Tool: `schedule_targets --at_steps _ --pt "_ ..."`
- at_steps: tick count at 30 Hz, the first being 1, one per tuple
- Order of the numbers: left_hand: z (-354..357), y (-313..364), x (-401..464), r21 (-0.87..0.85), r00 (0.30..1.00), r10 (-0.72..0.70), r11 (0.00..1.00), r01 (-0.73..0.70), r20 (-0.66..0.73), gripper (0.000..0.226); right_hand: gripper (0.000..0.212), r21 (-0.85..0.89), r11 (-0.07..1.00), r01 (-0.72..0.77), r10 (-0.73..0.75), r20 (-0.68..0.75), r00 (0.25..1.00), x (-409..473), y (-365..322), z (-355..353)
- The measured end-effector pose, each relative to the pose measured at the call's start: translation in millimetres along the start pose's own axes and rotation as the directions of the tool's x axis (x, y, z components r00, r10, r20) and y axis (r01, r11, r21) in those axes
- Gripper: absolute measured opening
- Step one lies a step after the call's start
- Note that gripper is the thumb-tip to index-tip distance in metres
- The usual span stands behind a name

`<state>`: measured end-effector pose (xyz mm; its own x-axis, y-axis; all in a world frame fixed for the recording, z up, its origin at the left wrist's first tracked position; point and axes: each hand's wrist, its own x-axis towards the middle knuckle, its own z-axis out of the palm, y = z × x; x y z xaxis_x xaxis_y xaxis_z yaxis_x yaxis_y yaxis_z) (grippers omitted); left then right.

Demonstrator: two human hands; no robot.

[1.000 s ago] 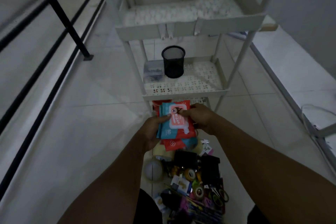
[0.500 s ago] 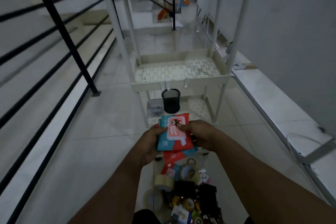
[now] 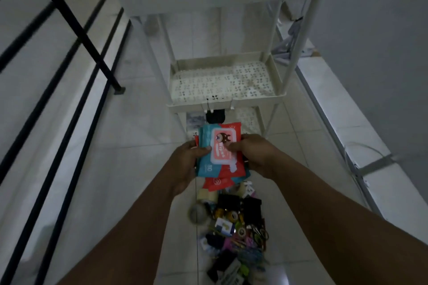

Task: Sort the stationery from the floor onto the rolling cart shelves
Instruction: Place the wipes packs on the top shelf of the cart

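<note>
From the head camera, both hands hold a loose stack of wet-wipe packs at the centre of the view, above the floor: the left hand grips its 9 o'clock edge, thumb curled over the top pack, and the right hand clamps the 3 o'clock edge, thumb pressed on the pink lid. The rolling cart stands at 12 o'clock, its perforated middle shelf bare; the stationery pile lies on the floor at 6 o'clock. The packs look slippery and fanned, so lower ones could slide out and drop onto the pile. Lifting towards the shelf, the stack might catch the shelf's front lip.
</note>
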<state>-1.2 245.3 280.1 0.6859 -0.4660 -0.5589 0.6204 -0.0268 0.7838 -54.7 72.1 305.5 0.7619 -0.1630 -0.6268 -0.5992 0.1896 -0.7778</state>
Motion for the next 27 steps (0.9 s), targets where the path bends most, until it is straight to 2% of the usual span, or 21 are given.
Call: schedule_targets --at_steps 6,13,18,20,22,27 --pt "14.3 79.7 -32.2 0.001 1.000 0.012 1.000 -0.012 -0.025 0.038 0.018 -0.056 0.998 -0.001 0.001 0.005 1.000 -30.6 -79.6 6.9" --pt "18.8 147.5 -19.8 0.065 0.985 0.081 0.995 -0.072 -0.153 0.047 0.023 -0.097 0.995 0.031 -0.028 0.033 0.999 -14.7 -151.8 10.4" --pt "30.4 168.1 18.9 0.172 0.973 0.158 0.977 -0.130 -0.165 0.025 0.021 0.016 0.998 0.056 -0.056 0.000 0.998 19.9 -170.6 9.2" --pt "33.8 173.0 34.3 0.251 0.954 0.213 0.955 -0.158 -0.211 0.015 0.011 0.042 0.997 0.070 -0.069 -0.026 0.997 34.4 -175.3 8.9" --pt "36.7 179.2 47.4 0.295 0.934 0.245 0.941 -0.165 -0.259 0.013 0.011 0.084 0.993 0.085 -0.083 -0.027 0.996 47.8 -180.6 9.5" --pt "40.7 191.2 74.3 0.457 0.882 0.309 0.881 -0.124 -0.356 0.014 0.018 -0.003 0.996 0.084 -0.084 -0.014 0.996 77.8 -194.4 14.1"
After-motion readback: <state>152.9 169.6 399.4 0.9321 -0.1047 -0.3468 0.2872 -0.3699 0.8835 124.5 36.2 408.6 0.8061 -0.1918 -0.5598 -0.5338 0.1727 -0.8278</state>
